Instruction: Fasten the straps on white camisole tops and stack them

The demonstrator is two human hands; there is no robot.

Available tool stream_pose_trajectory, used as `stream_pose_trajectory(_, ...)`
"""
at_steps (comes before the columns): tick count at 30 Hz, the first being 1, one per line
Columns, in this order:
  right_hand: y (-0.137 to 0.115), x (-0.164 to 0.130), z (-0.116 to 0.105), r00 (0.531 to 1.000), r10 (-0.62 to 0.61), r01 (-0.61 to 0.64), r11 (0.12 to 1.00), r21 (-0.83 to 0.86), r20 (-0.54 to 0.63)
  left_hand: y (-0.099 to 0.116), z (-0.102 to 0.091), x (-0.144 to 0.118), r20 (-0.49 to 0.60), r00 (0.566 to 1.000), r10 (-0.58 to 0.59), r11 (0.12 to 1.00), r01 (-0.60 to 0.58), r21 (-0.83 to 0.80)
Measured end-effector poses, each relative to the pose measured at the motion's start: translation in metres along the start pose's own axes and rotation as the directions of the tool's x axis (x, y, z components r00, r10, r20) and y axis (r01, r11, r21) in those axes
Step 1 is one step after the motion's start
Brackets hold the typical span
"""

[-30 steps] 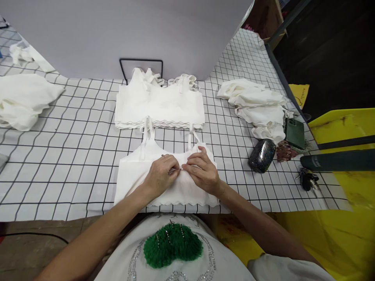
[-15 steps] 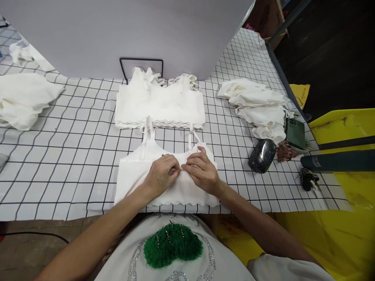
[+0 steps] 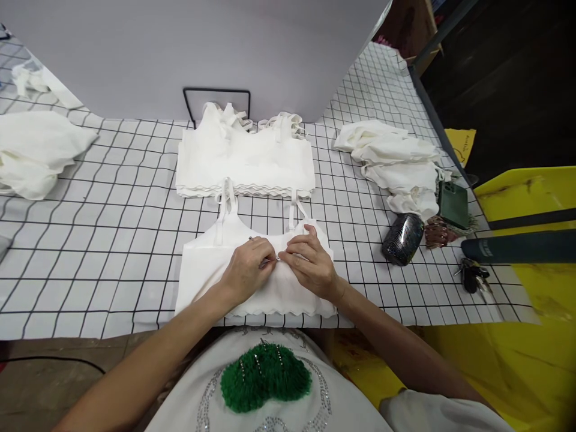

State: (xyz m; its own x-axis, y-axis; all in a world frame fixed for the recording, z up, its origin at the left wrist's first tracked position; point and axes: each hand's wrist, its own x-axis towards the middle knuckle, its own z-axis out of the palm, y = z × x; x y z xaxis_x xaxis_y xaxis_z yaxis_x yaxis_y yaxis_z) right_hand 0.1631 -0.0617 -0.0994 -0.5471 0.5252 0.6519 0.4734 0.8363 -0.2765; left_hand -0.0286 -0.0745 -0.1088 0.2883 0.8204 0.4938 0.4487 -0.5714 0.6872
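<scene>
A white bra top (image 3: pixel 204 264) lies spread flat near the table's front edge, its straps (image 3: pixel 227 201) pointing away from me. My left hand (image 3: pixel 249 267) is closed at the middle of its neckline, thumb and fingers pinching the fabric. A thin greyish piece shows between those fingers, too small to make out. Facing it, my right hand (image 3: pixel 312 264) pinches the same spot, with a tiny white bit, perhaps a bow, between the fingertips. Just beyond lies a neat stack of similar white bra tops (image 3: pixel 245 159), straps at the far side.
Loose white garments lie in a heap (image 3: pixel 391 159) at right and another (image 3: pixel 40 150) at left. A dark ribbed object (image 3: pixel 402 239), a green case (image 3: pixel 453 204), keys (image 3: pixel 473 276) and a dark bottle (image 3: pixel 517 246) sit at right. A grey panel (image 3: pixel 202 54) stands behind the stack.
</scene>
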Motion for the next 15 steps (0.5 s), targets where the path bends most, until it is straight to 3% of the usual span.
stream_pose_trajectory(15, 0.0, 0.001, 0.0005, 1.0, -0.003, 0.003, 1.0, 0.014, -0.013, 0.0, 0.0007, 0.0003, 0.003, 1.0, -0.002, 1.0, 0.002, -0.002)
